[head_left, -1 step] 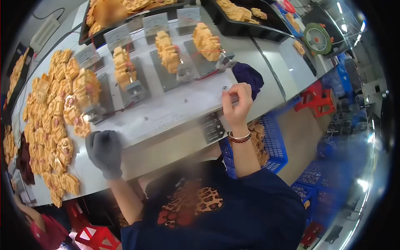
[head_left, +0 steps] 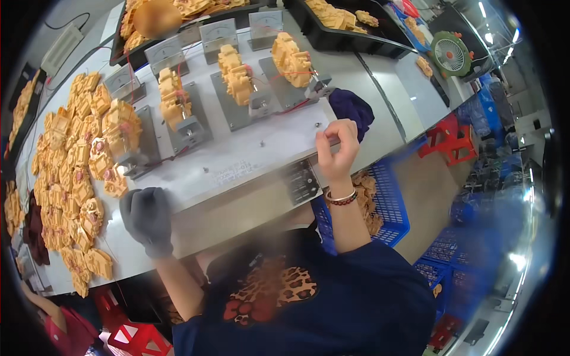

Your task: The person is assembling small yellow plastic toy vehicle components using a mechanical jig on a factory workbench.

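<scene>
While the left hand (head_left: 146,221) and right hand (head_left: 339,148) curl, I can't tell whether either grip's closed.

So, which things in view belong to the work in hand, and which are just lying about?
Likely part of the work:
Four mounted yellow parts
Metal stands under them
Dial meters behind them
Loose yellow parts, piled at left

Probably just lying about:
Purple cloth
Green fan
Red stool

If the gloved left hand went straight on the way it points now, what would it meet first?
Probably the near end of the leftmost metal stand, which lies just ahead of the gloved left hand; depth is hard to judge from this view.
</scene>
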Available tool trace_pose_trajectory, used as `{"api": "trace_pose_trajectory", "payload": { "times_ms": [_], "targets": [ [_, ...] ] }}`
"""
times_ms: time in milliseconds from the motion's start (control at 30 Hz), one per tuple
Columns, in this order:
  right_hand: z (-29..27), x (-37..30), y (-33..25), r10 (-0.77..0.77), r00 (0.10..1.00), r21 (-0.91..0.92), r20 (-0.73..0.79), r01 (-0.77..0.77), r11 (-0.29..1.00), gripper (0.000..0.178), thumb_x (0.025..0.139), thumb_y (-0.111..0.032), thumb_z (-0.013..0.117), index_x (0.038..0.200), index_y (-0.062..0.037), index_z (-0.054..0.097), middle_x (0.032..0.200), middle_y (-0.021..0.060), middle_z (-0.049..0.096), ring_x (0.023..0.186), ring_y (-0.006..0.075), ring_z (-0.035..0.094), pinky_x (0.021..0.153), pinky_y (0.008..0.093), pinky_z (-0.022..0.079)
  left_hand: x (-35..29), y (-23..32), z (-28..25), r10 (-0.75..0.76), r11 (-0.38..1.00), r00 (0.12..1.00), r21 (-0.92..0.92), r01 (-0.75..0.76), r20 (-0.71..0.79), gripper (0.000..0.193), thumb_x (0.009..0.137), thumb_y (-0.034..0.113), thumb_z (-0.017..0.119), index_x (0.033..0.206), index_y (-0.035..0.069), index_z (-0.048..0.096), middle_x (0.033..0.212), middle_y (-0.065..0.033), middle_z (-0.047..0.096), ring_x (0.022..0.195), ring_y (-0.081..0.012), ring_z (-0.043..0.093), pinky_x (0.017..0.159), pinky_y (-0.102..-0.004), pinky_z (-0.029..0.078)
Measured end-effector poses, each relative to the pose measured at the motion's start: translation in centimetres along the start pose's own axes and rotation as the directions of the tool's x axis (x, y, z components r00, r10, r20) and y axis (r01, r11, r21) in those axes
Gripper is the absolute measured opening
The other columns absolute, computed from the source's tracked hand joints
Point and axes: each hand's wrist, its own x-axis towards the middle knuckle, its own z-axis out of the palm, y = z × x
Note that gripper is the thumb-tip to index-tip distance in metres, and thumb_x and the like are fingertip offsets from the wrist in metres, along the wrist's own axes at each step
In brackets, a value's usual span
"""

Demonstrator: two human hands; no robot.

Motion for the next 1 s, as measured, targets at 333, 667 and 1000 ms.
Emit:
{"api": "trace_pose_trajectory", "payload": {
  "times_ms": [333, 667, 1000],
  "targets": [
    [-0.8, 1.1, -4.2, -0.089, 0.986, 0.127, 0.142, 0.071, 0.989, 0.012, 0.073, -0.008, 0.067, 0.083, -0.0046, 0.062, 0.082, 0.0095, 0.06, 0.074, 0.0266, 0.055, 0.066, 0.0356, 0.045, 1.6, 7.5, 1.9, 0.139, 0.977, 0.988, -0.176, -0.125, 0.072, 0.011, 0.07, 0.004, 0.072, 0.076, 0.007, 0.063, 0.076, -0.0074, 0.059, 0.074, -0.0255, 0.057, 0.067, -0.0358, 0.045],
    [3.6, 1.3, -5.2, -0.161, 0.942, -0.007, 0.295, 0.171, 0.985, 0.016, 0.07, -0.009, 0.067, 0.069, -0.0076, 0.051, 0.068, 0.006, 0.05, 0.064, 0.0257, 0.053, 0.057, 0.0367, 0.043, 2.4, 8.3, 4.2, 0.234, 0.968, 0.921, -0.163, -0.191, 0.31, 0.014, 0.073, 0.008, 0.068, 0.07, 0.009, 0.054, 0.069, -0.0064, 0.051, 0.07, -0.0283, 0.051, 0.069, -0.0387, 0.043],
    [1.4, 0.5, -5.3, -0.041, 0.971, 0.264, 0.237, -0.024, 0.964, 0.008, 0.074, -0.001, 0.066, 0.076, -0.0065, 0.06, 0.069, 0.0052, 0.057, 0.058, 0.0188, 0.053, 0.051, 0.0282, 0.041, 1.9, 7.4, 2.0, 0.211, 0.953, 0.957, -0.261, -0.155, 0.199, 0.015, 0.067, 0.002, 0.07, 0.07, 0.009, 0.057, 0.07, -0.0059, 0.055, 0.07, -0.0264, 0.054, 0.066, -0.0367, 0.043]
  ]
}}
